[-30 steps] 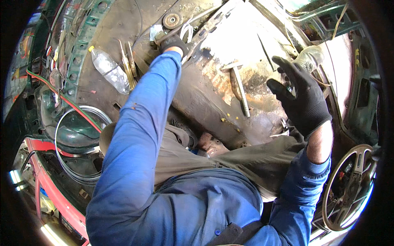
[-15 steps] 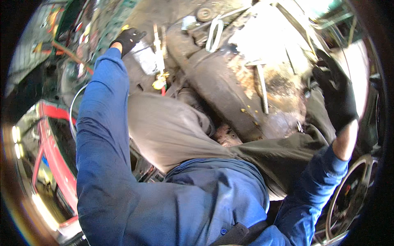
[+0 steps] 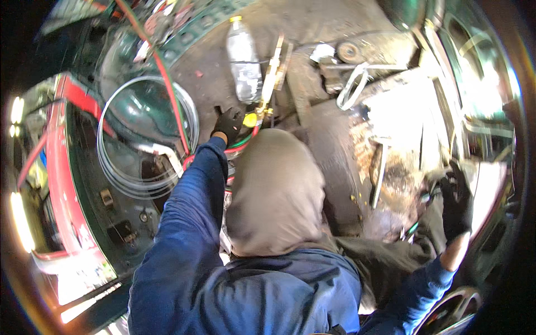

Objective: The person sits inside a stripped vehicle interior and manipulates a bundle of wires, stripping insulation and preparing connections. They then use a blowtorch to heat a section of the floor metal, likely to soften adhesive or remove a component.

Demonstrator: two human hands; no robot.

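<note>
My left hand (image 3: 228, 125), in a black glove, is beside the yellow knob (image 3: 249, 119) of a brass torch (image 3: 269, 84) with red and green hoses, near my knee. Its fingers are blurred, so I cannot tell whether they grip. A plastic bottle (image 3: 241, 64) with a yellow cap lies left of the torch. My right hand (image 3: 455, 204), also gloved, is raised over the right side beside the bright panel, fingers apart and holding nothing visible. A hammer-like tool (image 3: 380, 173) lies on the rusty floor pan left of it.
A coil of wire (image 3: 105, 159) and red hose (image 3: 170, 95) lie at left, beside a red body edge (image 3: 58, 173). A round disc (image 3: 349, 51) and bent pale strap (image 3: 352, 89) lie at upper middle. A steering wheel (image 3: 452, 312) is at lower right.
The view has swung. My left hand left the upper floor, passed by the bottle and is now lower, near the torch's valves. My right hand remains raised at the right; my knee has risen.
</note>
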